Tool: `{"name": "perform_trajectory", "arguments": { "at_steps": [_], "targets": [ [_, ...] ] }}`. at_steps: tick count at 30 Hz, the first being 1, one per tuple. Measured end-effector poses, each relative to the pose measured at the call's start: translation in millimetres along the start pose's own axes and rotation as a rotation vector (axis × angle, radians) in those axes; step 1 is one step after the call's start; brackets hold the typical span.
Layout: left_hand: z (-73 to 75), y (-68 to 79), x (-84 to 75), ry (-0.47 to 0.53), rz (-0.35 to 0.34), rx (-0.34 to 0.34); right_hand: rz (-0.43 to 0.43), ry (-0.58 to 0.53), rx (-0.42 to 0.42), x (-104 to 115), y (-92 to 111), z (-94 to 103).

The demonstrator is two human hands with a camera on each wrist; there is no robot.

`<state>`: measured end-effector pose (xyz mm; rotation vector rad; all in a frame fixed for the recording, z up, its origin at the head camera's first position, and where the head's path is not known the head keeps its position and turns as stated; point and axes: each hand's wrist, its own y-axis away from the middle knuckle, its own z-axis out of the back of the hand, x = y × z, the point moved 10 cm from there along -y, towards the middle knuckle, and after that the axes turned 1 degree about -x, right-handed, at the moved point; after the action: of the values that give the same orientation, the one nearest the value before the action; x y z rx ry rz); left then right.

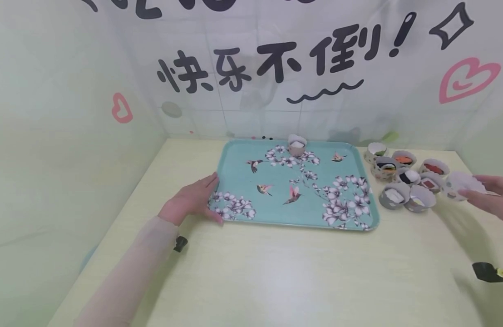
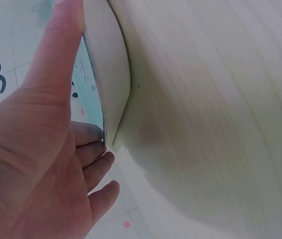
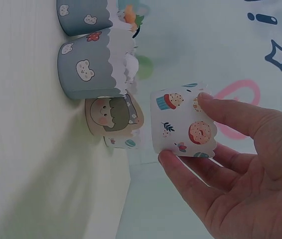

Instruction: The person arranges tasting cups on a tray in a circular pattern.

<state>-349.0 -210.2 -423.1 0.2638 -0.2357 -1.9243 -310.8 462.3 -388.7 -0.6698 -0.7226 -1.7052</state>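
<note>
The left hand (image 1: 194,197) is spread against a blue tray (image 1: 236,168), fingers along its left edge, thumb at the near-left corner. The right hand (image 1: 494,196) pinches a white paper cup (image 3: 181,122) above the worktop (image 1: 276,277), near its right edge. Filled cups (image 1: 407,177) crowd toward the far-right corner; a single cup (image 1: 297,150) stands by the tray's far edge. Behind the pale wood-grained surface rises a white backdrop (image 1: 251,122) with black lettering (image 1: 278,54).
</note>
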Motion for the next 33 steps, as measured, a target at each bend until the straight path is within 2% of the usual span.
{"name": "perform_trajectory", "arguments": {
  "at_steps": [3,7,14,28,33],
  "targets": [
    [1.2,0.3,-0.5,0.002,-0.002,0.0,-0.019,0.1,0.006,5,-1,-0.3],
    [2.1,0.5,-1.1,-0.002,-0.001,0.002,0.009,0.121,-0.002,15,-2,-0.3],
    [0.8,-0.9,-1.1,-0.018,0.003,0.012,0.036,0.11,0.027,33,0,-6.8],
    [-0.4,0.2,-0.6,0.0,0.017,0.023,0.052,0.109,0.006,60,6,-17.3],
    [0.1,1.2,-0.6,-0.006,0.02,0.022,0.119,0.157,-0.016,71,7,-17.7]
  ]
}}
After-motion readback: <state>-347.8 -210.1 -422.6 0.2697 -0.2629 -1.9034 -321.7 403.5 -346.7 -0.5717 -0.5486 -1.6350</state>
